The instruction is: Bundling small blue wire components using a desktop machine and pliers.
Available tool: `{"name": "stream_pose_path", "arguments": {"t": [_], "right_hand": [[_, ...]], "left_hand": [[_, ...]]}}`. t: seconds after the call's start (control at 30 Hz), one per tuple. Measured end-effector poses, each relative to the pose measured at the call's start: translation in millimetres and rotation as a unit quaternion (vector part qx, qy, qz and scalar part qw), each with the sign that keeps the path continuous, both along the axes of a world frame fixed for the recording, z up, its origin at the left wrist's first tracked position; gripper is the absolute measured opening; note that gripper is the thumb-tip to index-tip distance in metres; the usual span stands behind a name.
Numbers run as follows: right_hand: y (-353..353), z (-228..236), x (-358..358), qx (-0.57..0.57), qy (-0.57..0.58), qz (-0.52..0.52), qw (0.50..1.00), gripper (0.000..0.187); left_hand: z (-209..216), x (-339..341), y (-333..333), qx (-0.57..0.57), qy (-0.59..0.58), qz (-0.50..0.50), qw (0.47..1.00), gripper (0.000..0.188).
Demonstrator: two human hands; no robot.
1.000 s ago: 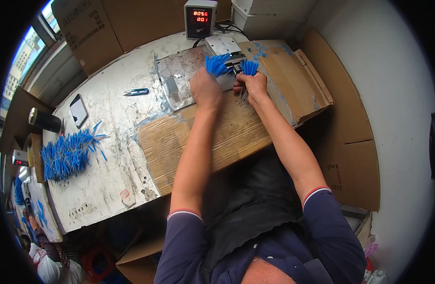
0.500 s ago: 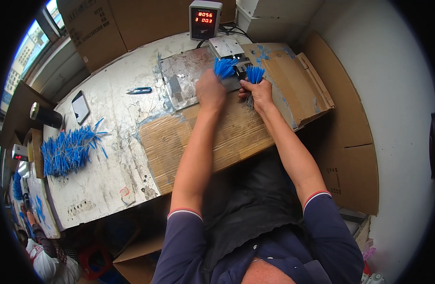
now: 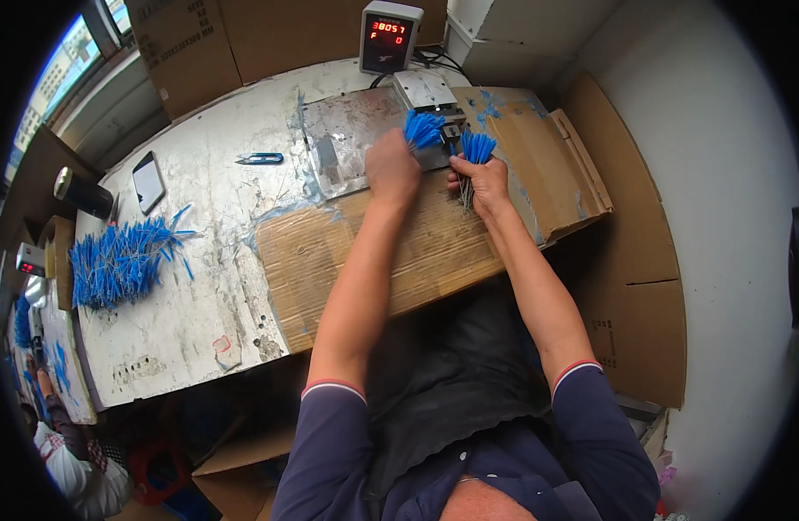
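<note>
My left hand [image 3: 392, 169], smeared by motion, is closed round a bunch of thin blue-tipped wires [image 3: 424, 130]. The blue ends fan out beyond its fingers, close to a small metal machine [image 3: 423, 89] and the dark block at its front. Just to the right, my right hand [image 3: 488, 184] grips a second bunch of blue-tipped wires [image 3: 478, 148], blue ends up and grey ends hanging below the fist. Its thumb and forefinger point toward the block; whether they pinch a single wire there is too small to tell.
A steel plate [image 3: 352, 130] and a cardboard sheet [image 3: 365, 260] cover part of the worktable. A counter box with red digits [image 3: 389, 39] stands behind. To the left lie thread snips [image 3: 260, 158], a phone [image 3: 148, 182] and a heap of blue-tipped wires [image 3: 122, 260]. A cardboard box [image 3: 538, 156] flanks the right.
The red digits on the counter box have changed. Both hands remain beside the machine with their bunches, while the whole view has shifted slightly.
</note>
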State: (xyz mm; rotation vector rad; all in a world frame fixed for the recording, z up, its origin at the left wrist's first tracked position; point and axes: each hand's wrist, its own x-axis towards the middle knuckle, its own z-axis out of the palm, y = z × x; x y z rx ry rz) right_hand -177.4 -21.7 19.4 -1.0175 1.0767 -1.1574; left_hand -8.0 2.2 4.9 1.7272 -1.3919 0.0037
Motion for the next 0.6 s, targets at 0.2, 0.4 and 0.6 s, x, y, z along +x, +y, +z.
{"name": "stream_pose_path", "arguments": {"t": [0.2,0.4,0.6], "right_hand": [[-3.6,3.4,4.4,-0.015,-0.027,0.022,0.999,0.018],[-3.1,12.1,13.6,-0.004,0.028,0.020,0.999,0.021],[-14.2,12.7,26.7,-0.003,0.067,-0.059,0.996,0.018]], "left_hand": [[-5.3,0.3,-2.1,-0.014,-0.044,-0.017,0.999,0.017],[-6.4,1.4,-3.6,-0.045,0.024,0.054,0.997,0.014],[-7.5,0.8,-5.1,-0.060,0.040,0.049,0.996,0.013]]}}
